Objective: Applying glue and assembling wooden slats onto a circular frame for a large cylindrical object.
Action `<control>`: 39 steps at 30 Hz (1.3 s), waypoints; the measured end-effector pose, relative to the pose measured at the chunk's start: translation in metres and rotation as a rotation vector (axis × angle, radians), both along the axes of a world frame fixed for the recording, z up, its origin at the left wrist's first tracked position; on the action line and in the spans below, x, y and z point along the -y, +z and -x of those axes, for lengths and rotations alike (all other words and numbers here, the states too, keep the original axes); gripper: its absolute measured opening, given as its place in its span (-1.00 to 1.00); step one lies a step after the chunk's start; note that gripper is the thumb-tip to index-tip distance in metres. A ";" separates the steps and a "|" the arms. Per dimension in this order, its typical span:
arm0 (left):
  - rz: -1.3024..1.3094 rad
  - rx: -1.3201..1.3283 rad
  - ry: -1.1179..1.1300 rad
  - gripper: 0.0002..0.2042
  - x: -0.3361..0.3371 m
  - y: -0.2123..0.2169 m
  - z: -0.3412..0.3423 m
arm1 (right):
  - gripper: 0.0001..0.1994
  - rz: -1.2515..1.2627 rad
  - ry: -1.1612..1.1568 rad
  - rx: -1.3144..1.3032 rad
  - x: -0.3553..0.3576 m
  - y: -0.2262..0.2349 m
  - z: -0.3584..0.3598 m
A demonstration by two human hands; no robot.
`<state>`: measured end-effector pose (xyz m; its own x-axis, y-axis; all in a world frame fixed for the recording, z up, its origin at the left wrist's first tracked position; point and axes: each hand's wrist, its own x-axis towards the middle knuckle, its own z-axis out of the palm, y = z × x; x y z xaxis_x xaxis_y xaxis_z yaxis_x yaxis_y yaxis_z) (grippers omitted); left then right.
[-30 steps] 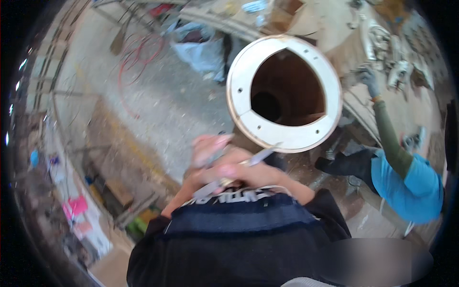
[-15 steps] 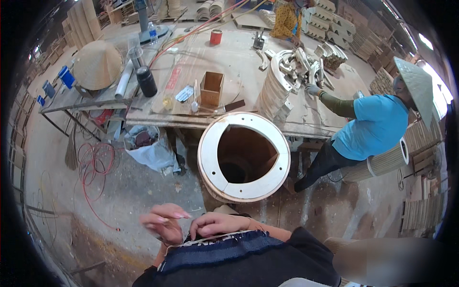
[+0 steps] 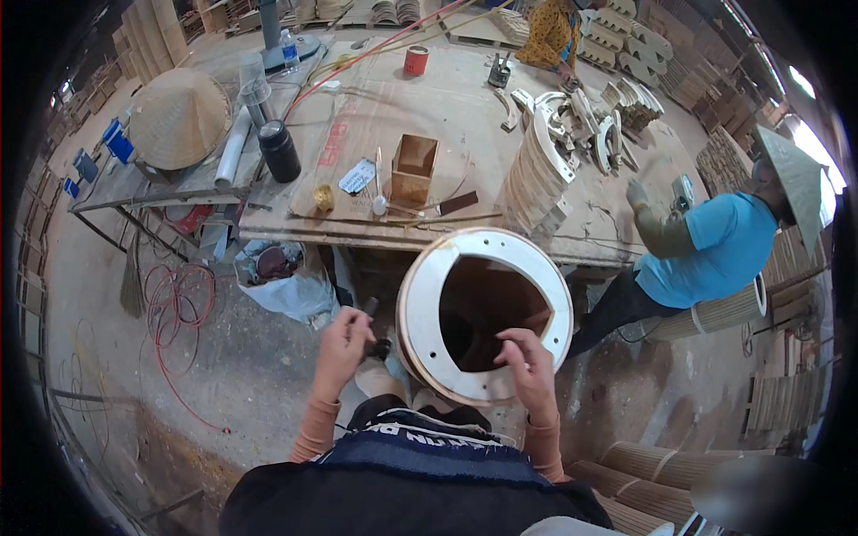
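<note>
A round wooden drum (image 3: 413,313) stands upright before me, topped by a white ring with small holes and a three-cornered opening. To the left of the drum, my left hand (image 3: 340,353) is closed on a small dark object (image 3: 370,306) whose kind I cannot make out. My right hand (image 3: 531,368) hovers at the ring's near right edge. Its fingers are loosely bent and apart, tips over the opening, and nothing shows in them. Whether this hand touches the ring is unclear.
Past the drum, a worktable (image 3: 357,230) carries a wooden box (image 3: 413,186), a black bottle (image 3: 279,152) and stacked curved wooden pieces (image 3: 534,179). A person in blue (image 3: 710,241) works at right. A red hose (image 3: 170,357) and a white sack (image 3: 299,290) lie on the left.
My hands have parted from in front of my body: the left moved up beside the drum with a dark object, the right to the ring. The person in blue has drawn a hand back.
</note>
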<state>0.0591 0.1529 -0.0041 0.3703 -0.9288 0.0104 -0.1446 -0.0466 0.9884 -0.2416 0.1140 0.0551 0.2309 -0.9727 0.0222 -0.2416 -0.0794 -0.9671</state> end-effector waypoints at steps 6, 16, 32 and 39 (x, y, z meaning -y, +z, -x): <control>-0.130 0.114 -0.305 -0.79 0.081 -0.022 -0.021 | -0.78 0.382 -0.472 -0.589 -0.002 -0.029 -0.027; 0.129 0.295 -0.538 -0.77 0.150 -0.042 -0.029 | -0.78 0.267 -0.639 -0.729 -0.003 -0.035 -0.047; 0.089 0.385 -0.578 -0.76 0.188 -0.035 -0.034 | -0.79 0.196 -0.607 -0.872 0.004 -0.041 -0.048; 0.213 0.568 -0.643 -0.76 0.211 -0.037 -0.028 | -0.79 0.218 -0.636 -0.888 0.005 -0.042 -0.050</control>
<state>0.0872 -0.0577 -0.0412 -0.3369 -0.9129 0.2305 -0.5512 0.3897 0.7377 -0.1914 0.1091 0.0135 -0.2895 -0.9149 0.2814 -0.8980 0.1578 -0.4107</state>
